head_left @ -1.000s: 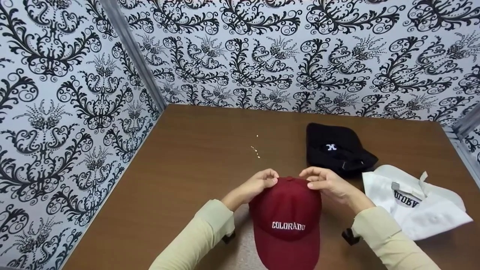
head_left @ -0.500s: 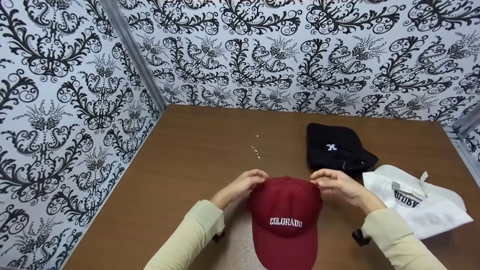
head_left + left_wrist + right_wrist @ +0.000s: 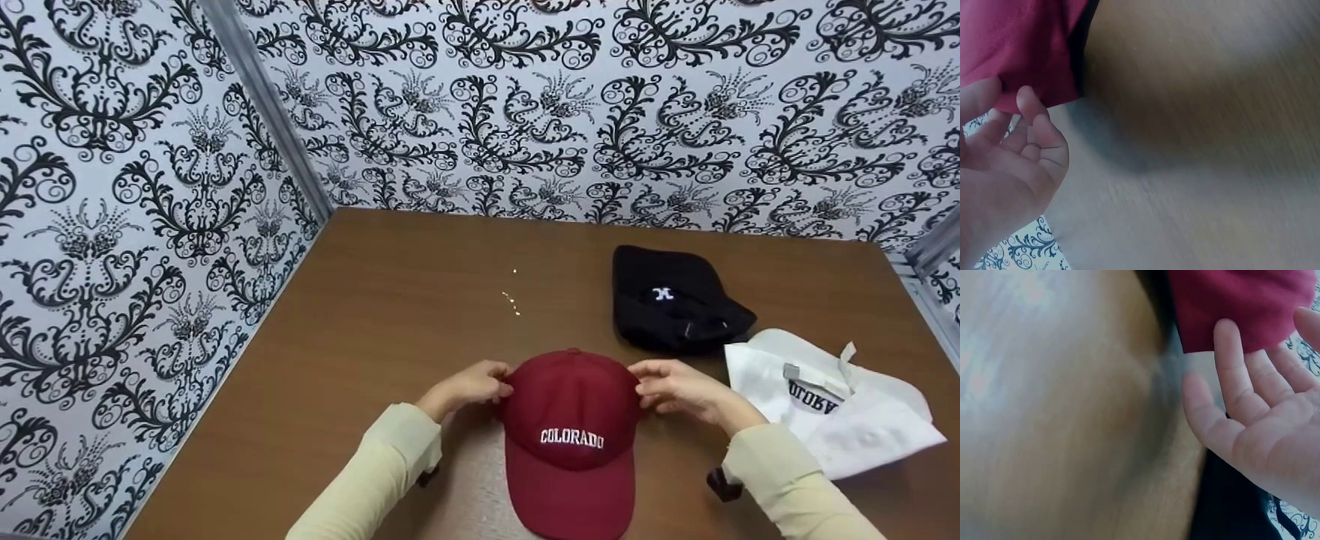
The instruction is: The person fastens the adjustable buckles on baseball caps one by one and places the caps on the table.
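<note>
A dark red baseball cap with white COLORADO lettering sits crown up, its brim toward me. At its left side my left hand has curled fingers at the edge. In the left wrist view its thumb lies over the red fabric and other fingers pass behind the edge. My right hand is at the opposite side of the crown. Its fingers are fairly straight in the right wrist view, one fingertip overlapping the cap's fabric, the thumb held apart.
Beyond the right hand lies a black cap with a white emblem. A white cap lies upturned at the right. Small pale marks show on the brown table. Patterned walls rise behind and at the left.
Both hands have moved from the top of the red cap's crown, outward and down to its two sides. The cap has shifted slightly away from me. The black and white caps stay put.
</note>
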